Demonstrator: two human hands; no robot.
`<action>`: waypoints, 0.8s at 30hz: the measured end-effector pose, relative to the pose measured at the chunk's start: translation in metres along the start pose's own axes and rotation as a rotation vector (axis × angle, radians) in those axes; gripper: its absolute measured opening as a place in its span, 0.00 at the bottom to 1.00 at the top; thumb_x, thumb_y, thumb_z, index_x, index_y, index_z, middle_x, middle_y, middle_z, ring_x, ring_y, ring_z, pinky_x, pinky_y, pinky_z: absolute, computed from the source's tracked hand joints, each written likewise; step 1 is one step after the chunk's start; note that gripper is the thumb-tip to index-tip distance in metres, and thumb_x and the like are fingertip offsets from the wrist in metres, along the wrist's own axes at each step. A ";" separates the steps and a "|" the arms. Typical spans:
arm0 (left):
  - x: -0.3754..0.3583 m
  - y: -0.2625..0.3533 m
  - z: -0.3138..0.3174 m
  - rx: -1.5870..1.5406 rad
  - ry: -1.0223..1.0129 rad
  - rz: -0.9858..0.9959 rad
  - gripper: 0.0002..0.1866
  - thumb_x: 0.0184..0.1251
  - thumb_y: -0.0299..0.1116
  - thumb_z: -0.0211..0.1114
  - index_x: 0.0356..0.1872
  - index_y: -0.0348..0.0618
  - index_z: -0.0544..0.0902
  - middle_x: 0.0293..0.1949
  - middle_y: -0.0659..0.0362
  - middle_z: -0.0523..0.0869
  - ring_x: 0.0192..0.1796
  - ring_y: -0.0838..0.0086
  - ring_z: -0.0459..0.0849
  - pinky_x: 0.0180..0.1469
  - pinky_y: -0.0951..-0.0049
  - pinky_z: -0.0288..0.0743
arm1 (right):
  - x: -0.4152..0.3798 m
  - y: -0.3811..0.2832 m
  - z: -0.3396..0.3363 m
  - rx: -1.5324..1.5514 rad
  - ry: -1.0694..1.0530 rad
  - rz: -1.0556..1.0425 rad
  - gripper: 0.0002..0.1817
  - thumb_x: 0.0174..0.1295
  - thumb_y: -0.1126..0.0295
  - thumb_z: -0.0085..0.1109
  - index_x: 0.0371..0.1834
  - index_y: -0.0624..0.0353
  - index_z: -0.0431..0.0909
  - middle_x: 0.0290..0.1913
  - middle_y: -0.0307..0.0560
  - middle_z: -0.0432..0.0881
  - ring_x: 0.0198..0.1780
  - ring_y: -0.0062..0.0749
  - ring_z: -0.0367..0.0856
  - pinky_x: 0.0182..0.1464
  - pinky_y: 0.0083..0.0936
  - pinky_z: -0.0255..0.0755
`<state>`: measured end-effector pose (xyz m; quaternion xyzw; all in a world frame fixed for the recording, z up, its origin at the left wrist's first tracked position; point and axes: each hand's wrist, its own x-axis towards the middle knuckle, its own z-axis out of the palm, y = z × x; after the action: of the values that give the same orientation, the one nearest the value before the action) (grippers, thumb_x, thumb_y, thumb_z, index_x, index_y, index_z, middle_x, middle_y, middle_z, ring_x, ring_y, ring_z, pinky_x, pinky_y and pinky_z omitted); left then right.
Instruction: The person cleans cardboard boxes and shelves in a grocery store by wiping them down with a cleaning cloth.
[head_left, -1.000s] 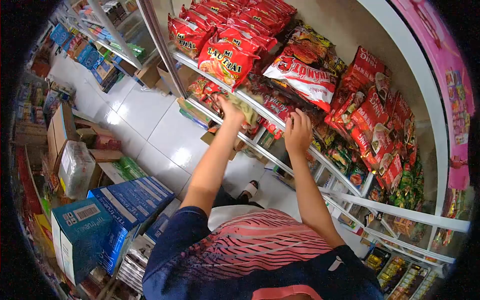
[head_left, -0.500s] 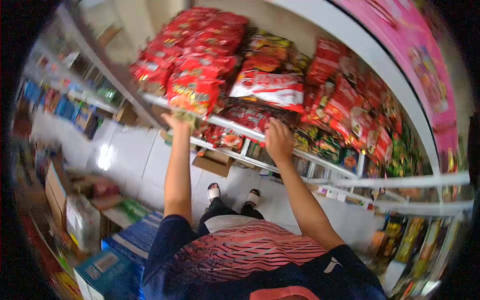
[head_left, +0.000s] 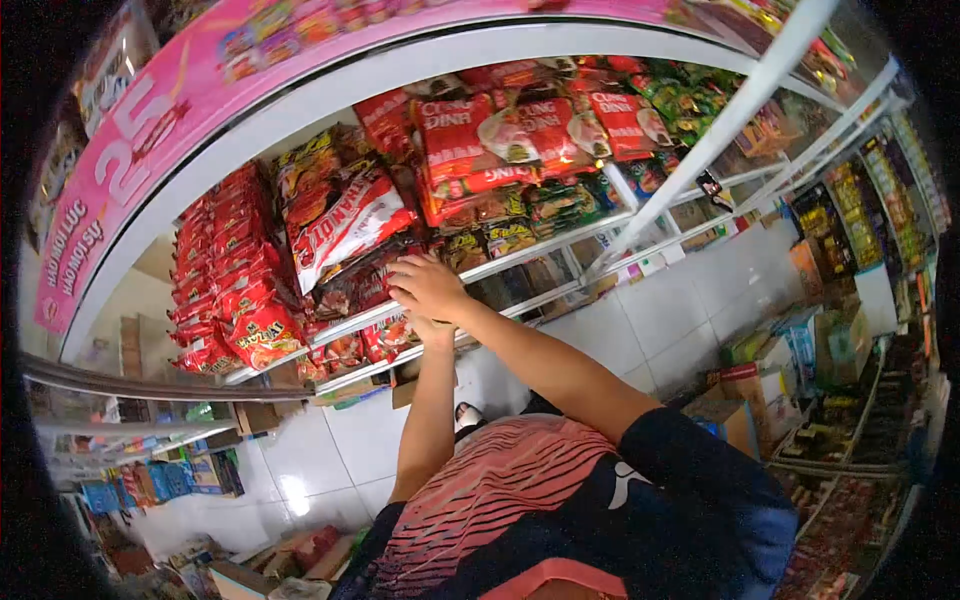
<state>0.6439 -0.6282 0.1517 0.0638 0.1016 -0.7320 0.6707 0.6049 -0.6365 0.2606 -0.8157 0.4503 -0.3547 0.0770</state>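
Observation:
At the front edge of the shelf [head_left: 510,258], my two hands are together. My right hand [head_left: 430,290] lies over the left, its fingers curled and pressed together; whatever is under them is hidden. Below it, my left hand [head_left: 430,328] shows only its wrist and back part, with the fingers covered. Dark red noodle packets [head_left: 368,285] lie just left of my hands. A white-and-red packet [head_left: 355,228] rests above them, and stacked red packets [head_left: 235,270] stand farther left. Large red packets [head_left: 460,140] sit above and to the right.
A pink banner [head_left: 125,170] runs along the upper frame. A white post [head_left: 715,140] crosses at the right. Cardboard boxes [head_left: 765,395] stand on the tiled floor [head_left: 640,318] at the right, and more goods fill shelves at both sides.
The view has turned toward the right part of the shelf. My hands, apart before, have come together at its edge. The yellowish cloth by my left hand is now out of sight.

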 end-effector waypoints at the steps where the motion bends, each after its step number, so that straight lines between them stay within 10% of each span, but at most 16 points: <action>1: 0.000 0.004 -0.005 0.020 -0.081 0.009 0.27 0.62 0.55 0.40 0.50 0.45 0.70 0.50 0.55 0.73 0.52 0.59 0.70 0.57 0.59 0.63 | -0.008 0.003 0.011 0.250 0.029 0.114 0.12 0.50 0.64 0.51 0.36 0.56 0.77 0.51 0.46 0.71 0.56 0.45 0.63 0.56 0.36 0.59; 4: 0.000 0.014 -0.034 0.098 -0.349 -0.019 0.28 0.62 0.56 0.39 0.51 0.44 0.69 0.51 0.54 0.73 0.52 0.59 0.70 0.58 0.59 0.61 | -0.060 0.000 -0.004 0.162 0.108 0.055 0.16 0.47 0.63 0.56 0.40 0.55 0.76 0.55 0.49 0.66 0.58 0.47 0.60 0.58 0.38 0.55; 7: -0.011 0.002 -0.071 0.254 -0.151 -0.192 0.39 0.58 0.67 0.30 0.57 0.43 0.63 0.54 0.54 0.70 0.56 0.61 0.67 0.61 0.62 0.55 | -0.112 -0.008 -0.021 0.212 0.168 0.229 0.21 0.44 0.63 0.59 0.45 0.55 0.72 0.57 0.52 0.62 0.58 0.50 0.59 0.60 0.40 0.53; 9: -0.059 -0.018 0.004 0.555 0.174 -0.267 0.42 0.56 0.69 0.32 0.60 0.42 0.59 0.59 0.55 0.65 0.60 0.63 0.63 0.63 0.63 0.51 | -0.128 -0.002 -0.020 0.354 0.275 0.386 0.25 0.45 0.63 0.60 0.48 0.56 0.68 0.56 0.54 0.61 0.59 0.49 0.58 0.59 0.41 0.52; 14: -0.090 -0.045 0.058 0.570 -0.077 -0.453 0.44 0.56 0.68 0.33 0.63 0.41 0.54 0.63 0.55 0.58 0.64 0.65 0.57 0.65 0.67 0.47 | -0.132 0.020 -0.006 0.621 0.652 0.834 0.22 0.50 0.63 0.56 0.49 0.55 0.67 0.53 0.50 0.66 0.56 0.42 0.62 0.56 0.38 0.57; 16: -0.097 -0.047 0.078 1.289 -0.060 -0.490 0.39 0.60 0.64 0.36 0.60 0.40 0.60 0.60 0.56 0.64 0.62 0.68 0.61 0.64 0.69 0.50 | -0.131 0.027 -0.018 1.765 0.606 1.251 0.19 0.53 0.63 0.50 0.49 0.55 0.68 0.47 0.49 0.71 0.52 0.37 0.66 0.52 0.37 0.61; 18: -0.089 -0.037 0.085 1.400 -0.134 -0.355 0.28 0.62 0.52 0.48 0.55 0.41 0.68 0.55 0.56 0.71 0.57 0.69 0.67 0.60 0.70 0.55 | -0.135 0.050 -0.007 1.770 0.477 1.386 0.17 0.54 0.63 0.46 0.47 0.53 0.69 0.44 0.48 0.74 0.48 0.37 0.71 0.49 0.39 0.65; 21: -0.074 -0.025 0.121 2.138 -0.513 0.384 0.13 0.57 0.30 0.57 0.43 0.38 0.75 0.43 0.53 0.77 0.47 0.67 0.73 0.49 0.68 0.65 | -0.121 0.081 0.001 2.329 0.494 0.965 0.15 0.56 0.59 0.43 0.44 0.50 0.72 0.42 0.43 0.77 0.43 0.38 0.74 0.46 0.39 0.69; 24: -0.046 -0.007 0.134 2.411 -0.569 0.700 0.14 0.58 0.32 0.54 0.44 0.38 0.74 0.45 0.50 0.76 0.49 0.57 0.71 0.54 0.63 0.61 | -0.088 0.082 -0.017 2.408 0.762 1.010 0.23 0.57 0.51 0.39 0.48 0.55 0.71 0.48 0.48 0.74 0.50 0.42 0.71 0.53 0.44 0.64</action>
<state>0.6469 -0.6142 0.2925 0.4922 -0.7887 -0.1345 0.3430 0.5082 -0.6112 0.1919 0.1568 0.1042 -0.6596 0.7276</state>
